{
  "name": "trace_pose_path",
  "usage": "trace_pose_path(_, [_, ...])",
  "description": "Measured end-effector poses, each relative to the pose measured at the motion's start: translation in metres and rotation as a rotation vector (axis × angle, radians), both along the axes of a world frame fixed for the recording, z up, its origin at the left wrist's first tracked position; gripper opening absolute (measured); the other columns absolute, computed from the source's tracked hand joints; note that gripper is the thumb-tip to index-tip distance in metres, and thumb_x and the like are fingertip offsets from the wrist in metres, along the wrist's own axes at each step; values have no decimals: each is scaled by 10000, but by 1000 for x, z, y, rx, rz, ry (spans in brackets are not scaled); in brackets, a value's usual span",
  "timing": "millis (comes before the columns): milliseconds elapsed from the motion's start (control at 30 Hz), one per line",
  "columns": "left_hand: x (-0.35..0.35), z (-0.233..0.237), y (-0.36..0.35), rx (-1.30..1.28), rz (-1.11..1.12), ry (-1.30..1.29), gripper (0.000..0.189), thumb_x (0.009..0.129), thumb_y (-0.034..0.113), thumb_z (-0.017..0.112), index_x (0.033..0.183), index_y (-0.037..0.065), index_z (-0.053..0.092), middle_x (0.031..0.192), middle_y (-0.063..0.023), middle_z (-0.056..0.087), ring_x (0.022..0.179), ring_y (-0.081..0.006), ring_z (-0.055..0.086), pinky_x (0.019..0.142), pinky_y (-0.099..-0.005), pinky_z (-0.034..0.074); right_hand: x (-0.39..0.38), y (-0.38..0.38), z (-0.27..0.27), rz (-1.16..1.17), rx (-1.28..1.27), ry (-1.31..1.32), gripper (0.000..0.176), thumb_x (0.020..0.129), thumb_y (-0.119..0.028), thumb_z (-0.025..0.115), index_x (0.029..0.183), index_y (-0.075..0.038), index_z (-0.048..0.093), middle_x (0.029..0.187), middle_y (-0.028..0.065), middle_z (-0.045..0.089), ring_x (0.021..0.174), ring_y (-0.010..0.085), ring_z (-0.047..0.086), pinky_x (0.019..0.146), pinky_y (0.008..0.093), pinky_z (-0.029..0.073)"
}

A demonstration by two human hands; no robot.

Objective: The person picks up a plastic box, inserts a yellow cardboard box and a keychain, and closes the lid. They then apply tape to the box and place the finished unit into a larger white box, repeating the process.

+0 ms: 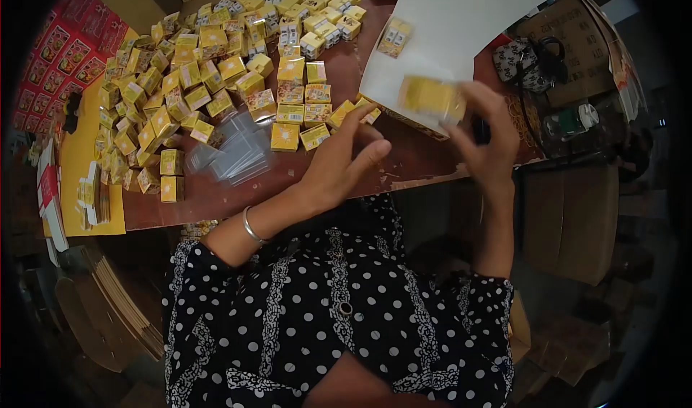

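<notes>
Head camera: the right hand [486,138] gripped a blurred yellow box [431,96]; the left hand [344,166], at its nine o'clock, spread open, empty.

On my feed I saw a stack of clear plastic sleeves [232,152] lying on the brown table [238,195]. Red printed sheets [61,55] sat at its far left, and a white card [461,15] lay top right. A patterned bag [522,65] rested near a cardboard carton [577,220].
</notes>
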State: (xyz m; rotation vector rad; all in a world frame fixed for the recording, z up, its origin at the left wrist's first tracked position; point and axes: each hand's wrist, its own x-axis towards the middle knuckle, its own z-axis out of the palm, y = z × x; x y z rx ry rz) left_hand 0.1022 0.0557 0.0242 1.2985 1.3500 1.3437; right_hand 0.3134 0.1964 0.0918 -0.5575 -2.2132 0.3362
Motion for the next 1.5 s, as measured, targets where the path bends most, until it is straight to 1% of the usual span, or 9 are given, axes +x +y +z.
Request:
trace_pose_path(67, [4,-4,19,48,15,226,587,952,274,711,1423,14,477,1184,-181,627,1187,-338,615,1009,-428,496,-13,38,-6,-157,-103,29,483,780,-45,833,1218,-46,630,1179,146,673,1108,314,650,924,406,555])
trace_pose_path(133, [8,-20,45,453,-42,859,645,904,246,742,1434,-4,471,1332,-213,555,1307,-381,524,1101,-458,422,-25,80,-27,-208,-98,16,463,795,-59,829,1210,-48,624,1165,155,675,1087,321,653,920,411,550])
trace_pose_path(267, [24,-49,76,421,-82,1110,683,880,345,738,1391,-39,496,1442,-220,500,1407,-388,431,1181,-559,291,-49,144,-84,-237,-67,-115,465,808,-109,828,1209,-49,601,1110,165,678,1005,344,652,891,419,540])
trace_pose_path(700, [17,-63,84,218,-201,1235,691,857,424,741,1357,-5,531,1374,-165,568,1371,-348,478,1183,-565,297,-81,159,-109,-341,104,-281,424,829,-217,813,1205,-111,650,1261,69,608,1050,291,657,819,391,570])
trace_pose_path(867, [-4,-35,47,443,-22,1089,662,846,369,769,1374,42,540,1392,-148,564,1380,-326,477,1183,-550,304,-63,137,-89,-352,201,-125,450,905,-186,776,1307,-69,612,1189,111,604,1082,238,637,830,352,554])
trace_pose_path(967, [-45,-25,-11,427,170,968,583,847,293,782,1329,48,563,1366,-135,571,1327,-320,519,1158,-547,323,-42,81,-58,-395,-76,4,352,979,-180,707,1283,-19,629,1202,105,636,1071,200,652,859,346,558])
trace_pose_path(1067, [-96,-27,-77,246,421,973,450,864,210,770,1246,46,599,1230,-124,636,1146,-328,616,977,-460,487,-8,41,-53,-397,-128,48,245,1026,-141,637,1228,-7,665,1192,94,668,1040,182,673,868,323,561])
trace_pose_path(1200, [-130,-38,-122,-107,515,940,396,860,242,755,1154,13,621,1141,-151,655,1123,-336,622,925,-434,510,5,1,-62,-330,-237,13,224,1027,-108,627,1221,-1,662,1150,86,666,1019,170,663,864,310,552])
trace_pose_path(1500, [-161,-71,-125,-137,568,1319,677,880,428,733,1358,-8,536,1462,-185,524,1333,-342,502,1025,-468,431,-46,-74,-61,-6,-271,-39,114,947,16,656,1056,19,689,1029,115,676,919,185,657,813,293,531])
